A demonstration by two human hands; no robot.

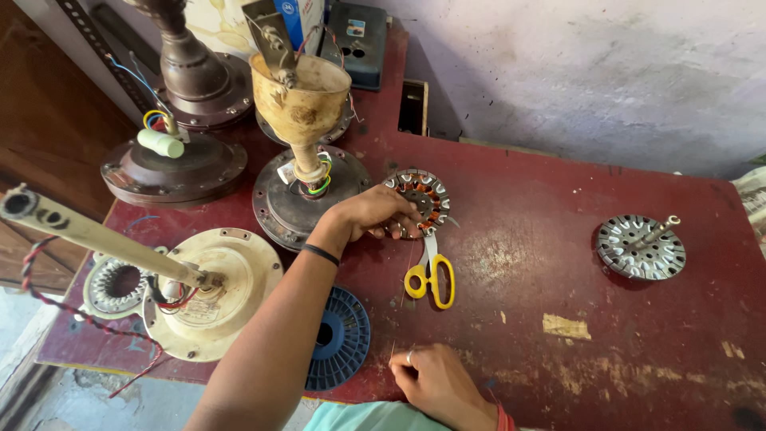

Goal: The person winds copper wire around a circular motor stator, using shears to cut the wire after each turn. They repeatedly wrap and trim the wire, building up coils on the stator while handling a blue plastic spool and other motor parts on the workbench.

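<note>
A round fan stator (421, 199) with orange slots and metal teeth lies on the red table (542, 271). My left hand (371, 214) reaches over from the left and grips the stator's near-left edge; a black band circles that wrist. My right hand (435, 381) rests on the table at the bottom edge with its fingers pinched together. A thin wire strand (396, 331) seems to run from the stator down to those fingers. Yellow-handled scissors (431, 275) lie shut just below the stator, between my two hands.
A blue spool (345, 335) lies flat beside my left forearm. A second stator with a shaft (641, 246) sits at the right. Several fan motors crowd the left: a cream one with a rod (215, 291) and brown ones (307, 191), (171, 168). A dark box (359, 40) stands at the back.
</note>
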